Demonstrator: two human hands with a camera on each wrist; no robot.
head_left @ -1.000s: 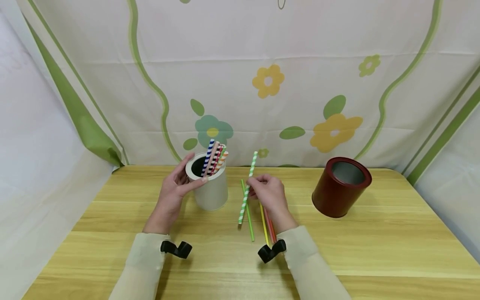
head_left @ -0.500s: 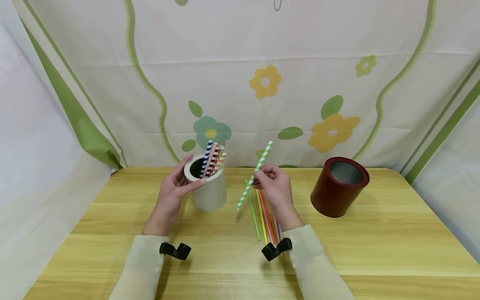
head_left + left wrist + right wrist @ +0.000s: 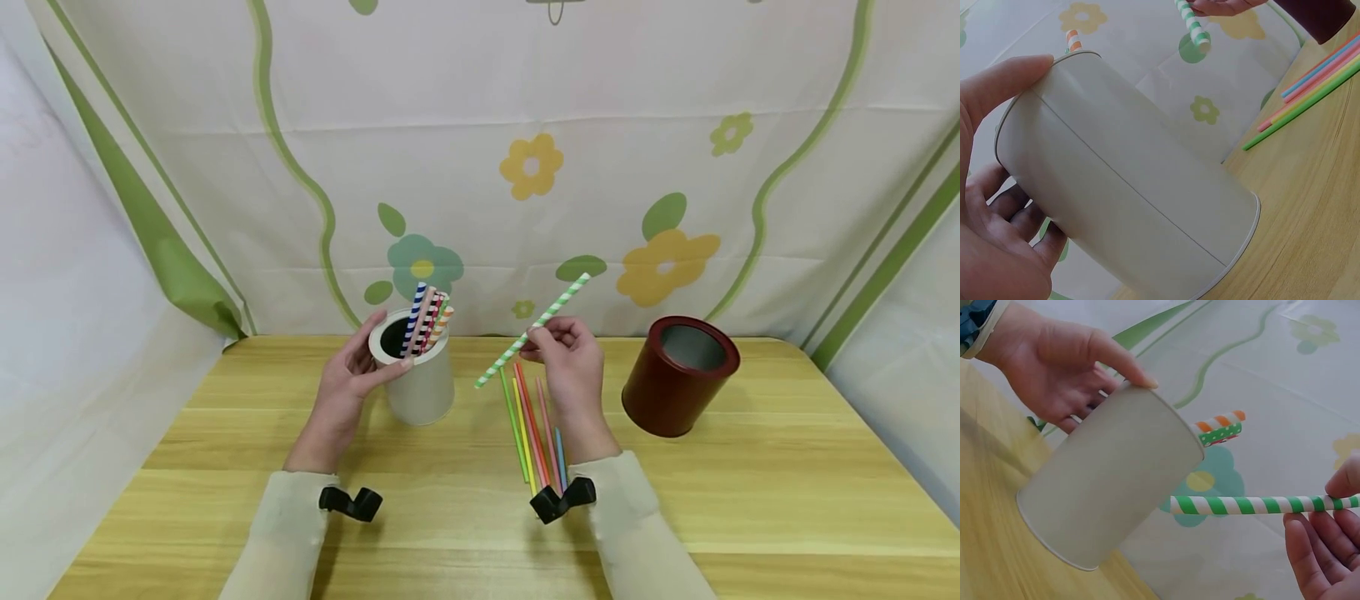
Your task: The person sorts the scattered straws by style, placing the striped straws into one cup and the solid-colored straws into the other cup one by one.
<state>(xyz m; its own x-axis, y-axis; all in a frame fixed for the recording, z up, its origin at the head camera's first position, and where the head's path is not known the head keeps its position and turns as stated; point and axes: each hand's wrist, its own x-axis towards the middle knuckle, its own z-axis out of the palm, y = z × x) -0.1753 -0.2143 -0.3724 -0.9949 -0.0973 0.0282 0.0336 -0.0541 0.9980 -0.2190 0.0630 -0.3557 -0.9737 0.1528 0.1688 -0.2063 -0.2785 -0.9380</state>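
Note:
My left hand point(image 3: 345, 387) grips a white can point(image 3: 423, 393) near its rim, thumb on the near side, fingers around the far left. The can stands on the table, and several patterned paper straws point(image 3: 417, 321) lean out of its mouth toward the right. Between thumb and fingertips, my right hand point(image 3: 576, 371) pinches a green-and-white striped paper straw point(image 3: 558, 304). This straw slants in the air, its lower left end just right of the can and apart from it. In the right wrist view the straw point(image 3: 1241, 505) lies nearly level.
Several plain coloured straws, including a green straw point(image 3: 513, 425), lie on the wooden table point(image 3: 262, 400) under and left of my right forearm. A dark red can point(image 3: 663, 392) stands to the right. Behind the table hangs a flowered curtain point(image 3: 465, 167).
My right hand has moved right and slightly up with the striped straw, which has tilted from nearly upright to a flatter slant. More of the loose straws show. The left hand stays on the white can.

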